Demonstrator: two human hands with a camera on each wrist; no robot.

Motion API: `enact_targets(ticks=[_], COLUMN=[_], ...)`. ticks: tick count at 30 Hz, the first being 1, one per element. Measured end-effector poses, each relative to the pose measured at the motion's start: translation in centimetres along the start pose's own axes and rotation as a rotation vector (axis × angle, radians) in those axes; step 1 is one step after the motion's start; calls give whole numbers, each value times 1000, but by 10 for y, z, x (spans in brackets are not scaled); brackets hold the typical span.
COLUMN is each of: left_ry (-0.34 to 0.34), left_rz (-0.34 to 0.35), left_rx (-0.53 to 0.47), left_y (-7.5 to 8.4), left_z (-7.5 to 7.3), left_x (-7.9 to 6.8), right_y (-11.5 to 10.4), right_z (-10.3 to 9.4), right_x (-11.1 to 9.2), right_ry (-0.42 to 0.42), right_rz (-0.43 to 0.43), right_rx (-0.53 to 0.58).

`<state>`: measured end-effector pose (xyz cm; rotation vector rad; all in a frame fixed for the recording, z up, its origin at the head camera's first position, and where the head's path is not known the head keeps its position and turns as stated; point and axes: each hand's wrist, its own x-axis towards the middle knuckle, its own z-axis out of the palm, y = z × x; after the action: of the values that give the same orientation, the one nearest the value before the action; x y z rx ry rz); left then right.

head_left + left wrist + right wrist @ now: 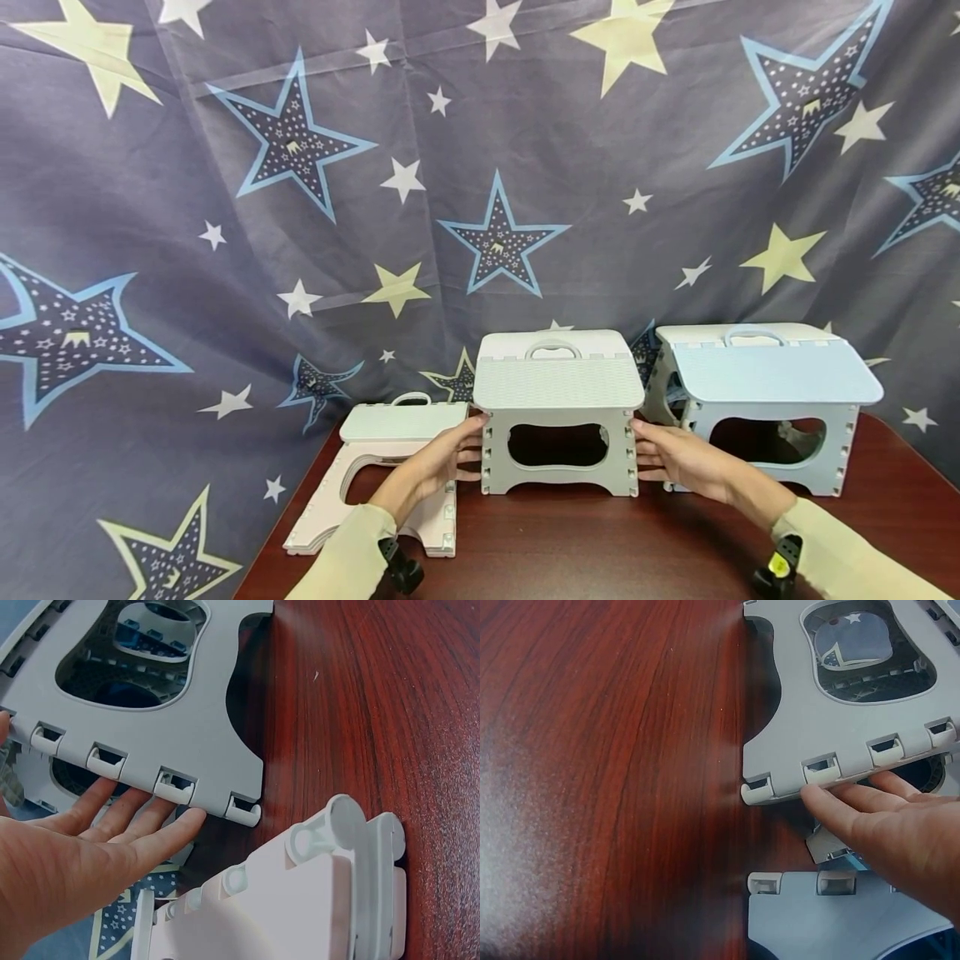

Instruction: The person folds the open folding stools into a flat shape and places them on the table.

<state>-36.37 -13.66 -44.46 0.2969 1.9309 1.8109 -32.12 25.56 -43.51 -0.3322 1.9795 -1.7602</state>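
Note:
A pale grey-green folding step stool (558, 383) stands unfolded on the table, its front panel facing me. My left hand (438, 458) is at its left side, fingers extended along the hinged edge. At the right side, my right hand (686, 458) mirrors this, fingertips right at the hinge knuckles. In the left wrist view, the left hand's fingers (180, 832) reach behind the edge of the grey panel (165, 727). The right wrist view has the right hand (892, 825) against the opposite edge, fingers fairly straight and partly hidden behind it.
A pale pink folding stool (326, 504) lies folded flat at the left, under my left forearm. On the right stands an unfolded light blue stool (776, 375), close behind my right hand. The dark red wooden table (555, 542) meets a star-patterned cloth (420, 217) behind.

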Motion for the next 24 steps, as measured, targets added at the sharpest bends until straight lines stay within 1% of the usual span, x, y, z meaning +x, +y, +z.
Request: enact_targets(ticks=[11, 17, 24], left_ry=[-10, -36, -50], left_rz=[-8, -14, -21], left_rx=[-2, -4, -1], left_y=[0, 1, 3], left_z=[0, -2, -3], left_x=[1, 1, 0], right_y=[0, 2, 1], right_z=[-1, -3, -6], right_x=[-1, 0, 2], right_ry=[-6, -31, -58], right_rz=[4, -3, -6], right_rx=[-7, -8, -17])
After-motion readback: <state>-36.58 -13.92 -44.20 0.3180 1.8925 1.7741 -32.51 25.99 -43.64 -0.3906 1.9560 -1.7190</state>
